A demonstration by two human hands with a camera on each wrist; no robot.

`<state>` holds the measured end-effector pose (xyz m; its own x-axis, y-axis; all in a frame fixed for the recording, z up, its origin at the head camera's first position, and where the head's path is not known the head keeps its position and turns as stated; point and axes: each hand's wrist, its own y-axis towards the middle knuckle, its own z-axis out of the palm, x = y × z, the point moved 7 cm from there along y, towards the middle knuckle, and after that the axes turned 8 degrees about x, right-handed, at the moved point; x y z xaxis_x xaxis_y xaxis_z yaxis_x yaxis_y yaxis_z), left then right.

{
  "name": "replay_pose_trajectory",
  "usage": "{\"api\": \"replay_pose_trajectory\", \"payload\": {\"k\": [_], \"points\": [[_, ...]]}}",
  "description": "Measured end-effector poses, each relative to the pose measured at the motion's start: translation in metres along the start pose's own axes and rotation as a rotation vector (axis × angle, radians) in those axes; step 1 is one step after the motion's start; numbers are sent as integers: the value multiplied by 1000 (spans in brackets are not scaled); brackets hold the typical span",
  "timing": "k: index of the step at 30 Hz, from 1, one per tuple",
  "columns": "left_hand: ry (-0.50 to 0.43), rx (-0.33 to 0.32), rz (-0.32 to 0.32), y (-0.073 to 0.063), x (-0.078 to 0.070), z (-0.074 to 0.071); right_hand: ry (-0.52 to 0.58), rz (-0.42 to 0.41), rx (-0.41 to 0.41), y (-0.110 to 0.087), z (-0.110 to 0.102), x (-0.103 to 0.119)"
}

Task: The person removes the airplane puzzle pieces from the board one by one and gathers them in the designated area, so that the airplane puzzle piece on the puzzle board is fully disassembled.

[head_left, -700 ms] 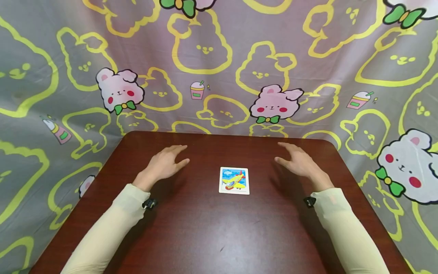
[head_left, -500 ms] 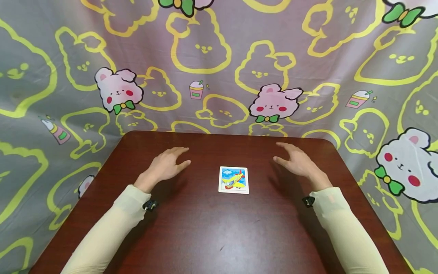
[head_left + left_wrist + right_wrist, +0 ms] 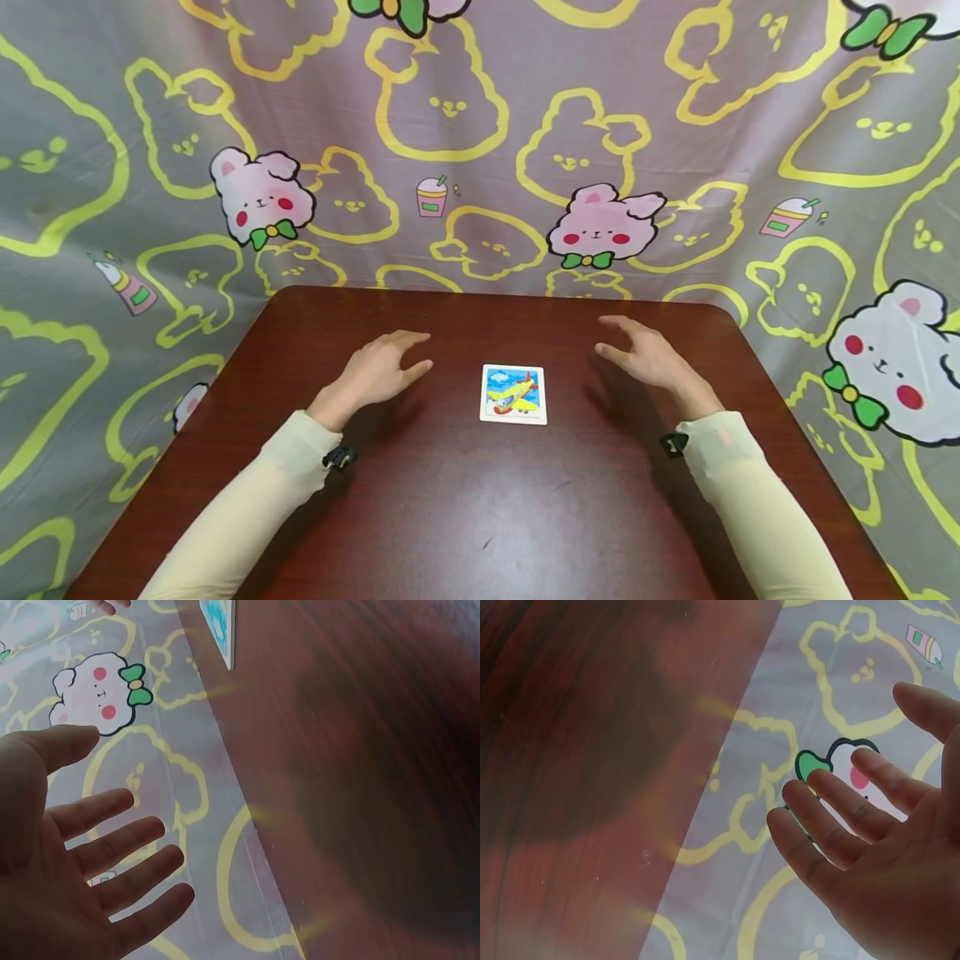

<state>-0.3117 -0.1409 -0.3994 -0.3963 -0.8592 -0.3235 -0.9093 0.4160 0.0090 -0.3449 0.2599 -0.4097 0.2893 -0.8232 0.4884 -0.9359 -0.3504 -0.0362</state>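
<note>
A square white-bordered picture tile (image 3: 513, 394) with a yellow airplane on blue sky lies flat on the brown table (image 3: 480, 500). Left of it, my left hand (image 3: 371, 368) hovers with fingers extended and thumb apart, touching nothing. My right hand (image 3: 651, 357) is held over the table on the other side, farther from the tile, its fingers loosely extended. Both palms face inward. In the left wrist view the left hand (image 3: 90, 847) has spread fingers, and part of the tile (image 3: 220, 630) shows at the top. The right wrist view has the right hand (image 3: 877, 847) holding nothing.
A grey-pink curtain (image 3: 480, 75) with rabbit drawings surrounds the table's back and sides. The table's far edge (image 3: 495, 295) has rounded corners. Small black devices are strapped at the left wrist (image 3: 339, 457) and right wrist (image 3: 674, 444).
My left hand has moved right, closer to the tile, and slightly toward me. My right hand has shifted a little left. The tile stays where it was.
</note>
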Motion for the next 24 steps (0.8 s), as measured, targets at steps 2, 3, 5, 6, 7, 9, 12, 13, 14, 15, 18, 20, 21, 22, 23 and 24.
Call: {"api": "replay_pose_trajectory", "payload": {"k": [2,3,5,6,7,9,12,13,14,15,18,20,21,22,23,24], "points": [[-6,-4,10,0,-3,2,16,-5,-2,1,1,0],[-10,-4,14,0,-4,3,24,-6,-3,1,1,0],[-23,0,19,0,-6,5,36,-8,-3,2,3,1],[-31,2,21,0,-7,6,43,-9,-4,2,3,1],[-37,5,24,1,-8,7,50,-9,-3,2,4,1],[-47,8,26,1,-10,9,65,-10,-4,2,4,2],[-55,5,37,0,-12,12,95,-6,1,2,6,4],[-58,6,39,0,-13,12,106,-4,4,3,7,4],[-61,5,40,0,-13,13,116,-4,7,3,7,5],[-65,5,42,0,-13,14,123,-2,10,3,8,6],[-76,6,49,0,-15,15,138,-4,16,5,10,9],[-78,5,58,1,-16,17,143,-7,21,6,12,11],[-81,6,65,1,-17,18,146,-9,23,6,12,11],[-82,6,72,1,-17,20,149,-11,26,7,13,12],[-83,7,80,2,-18,21,155,-13,30,7,14,12],[-83,6,86,2,-19,22,161,-15,33,8,15,13]]}}
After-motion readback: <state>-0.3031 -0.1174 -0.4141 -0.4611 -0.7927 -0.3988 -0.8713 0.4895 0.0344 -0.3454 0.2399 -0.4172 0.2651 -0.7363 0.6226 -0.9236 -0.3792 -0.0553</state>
